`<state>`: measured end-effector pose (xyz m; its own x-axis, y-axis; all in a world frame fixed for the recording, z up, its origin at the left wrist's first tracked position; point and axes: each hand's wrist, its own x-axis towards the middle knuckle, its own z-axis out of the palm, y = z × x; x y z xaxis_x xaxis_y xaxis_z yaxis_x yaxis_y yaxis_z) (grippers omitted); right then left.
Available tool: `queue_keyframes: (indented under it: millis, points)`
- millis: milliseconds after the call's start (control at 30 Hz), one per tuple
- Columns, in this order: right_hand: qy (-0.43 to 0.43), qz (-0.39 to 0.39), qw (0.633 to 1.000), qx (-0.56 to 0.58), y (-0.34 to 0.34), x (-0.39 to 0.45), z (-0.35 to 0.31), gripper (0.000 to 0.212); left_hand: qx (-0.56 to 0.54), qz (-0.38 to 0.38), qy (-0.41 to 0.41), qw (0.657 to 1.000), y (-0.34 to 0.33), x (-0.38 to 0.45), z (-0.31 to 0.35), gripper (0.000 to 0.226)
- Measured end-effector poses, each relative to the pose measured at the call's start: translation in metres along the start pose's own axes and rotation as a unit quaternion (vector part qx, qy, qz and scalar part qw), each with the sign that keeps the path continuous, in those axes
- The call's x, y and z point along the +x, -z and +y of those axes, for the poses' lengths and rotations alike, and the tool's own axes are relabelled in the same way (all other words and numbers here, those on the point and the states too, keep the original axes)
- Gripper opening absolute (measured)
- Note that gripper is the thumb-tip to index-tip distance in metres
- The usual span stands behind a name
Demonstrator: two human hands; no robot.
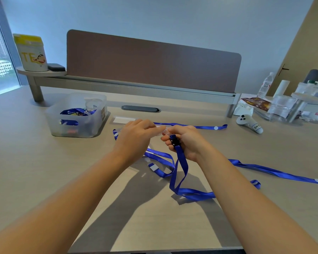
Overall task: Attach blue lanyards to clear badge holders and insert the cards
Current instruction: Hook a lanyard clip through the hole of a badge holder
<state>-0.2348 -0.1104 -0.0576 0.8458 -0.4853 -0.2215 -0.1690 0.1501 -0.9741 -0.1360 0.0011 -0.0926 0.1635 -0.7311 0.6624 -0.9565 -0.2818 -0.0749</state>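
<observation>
My right hand (184, 142) grips the black clip end of a blue lanyard (180, 173), whose ribbon hangs down and loops over the desk. My left hand (136, 138) pinches a clear badge holder (162, 129) and holds it against the clip, just above the desk. The holder is mostly hidden by my fingers. Another blue lanyard (191, 126) lies stretched out behind my hands. A third one (275, 173) runs off to the right edge. A clear holder with a white card (123, 120) lies flat behind my left hand.
A translucent plastic bin (75, 125) with more lanyards stands at the left. A white controller (250, 123), bottles and containers crowd the right end of the desk. A brown divider panel (152, 65) closes the back. A canister (31, 52) stands on a raised shelf.
</observation>
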Motion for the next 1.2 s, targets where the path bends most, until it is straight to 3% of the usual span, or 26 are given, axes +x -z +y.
queue_keyframes:
  millis: [67, 233, 333, 433, 600, 800, 933, 1100, 1200]
  points:
    - [0.006, -0.004, 1.0, 0.0, 0.0, 0.001, 0.0, 0.017, -0.027, -0.011, 0.015, 0.999, -0.001, 0.0, 0.001, 0.04]
    - [0.021, -0.013, 1.0, 0.007, -0.001, 0.004, -0.001, 0.017, -0.172, -0.105, 0.173, 0.964, 0.003, 0.007, 0.009, 0.044]
    - [0.051, -0.013, 0.999, -0.014, -0.001, 0.005, 0.001, 0.017, -0.37, -0.087, 0.264, 0.887, 0.01, 0.013, 0.012, 0.035]
    - [0.078, -0.014, 0.996, -0.052, -0.003, 0.007, 0.002, 0.016, -0.45, -0.07, 0.342, 0.822, 0.014, 0.02, 0.013, 0.025]
    - [0.104, -0.017, 0.988, -0.111, -0.006, 0.009, 0.004, 0.015, -0.415, -0.078, 0.356, 0.834, 0.014, 0.026, 0.01, 0.022]
    - [0.129, -0.02, 0.976, -0.172, -0.007, 0.01, 0.007, 0.023, -0.337, -0.099, 0.337, 0.874, 0.016, 0.028, 0.009, 0.024]
    - [0.155, -0.006, 0.965, -0.212, -0.01, 0.012, 0.007, 0.02, -0.28, -0.074, 0.322, 0.901, 0.014, 0.027, 0.011, 0.023]
    - [0.166, 0.008, 0.957, -0.238, -0.011, 0.011, 0.006, 0.026, -0.278, -0.049, 0.329, 0.901, 0.013, 0.027, 0.015, 0.023]
    - [0.16, 0.011, 0.955, -0.251, -0.011, 0.011, 0.007, 0.025, -0.314, -0.073, 0.349, 0.88, 0.013, 0.027, 0.014, 0.022]
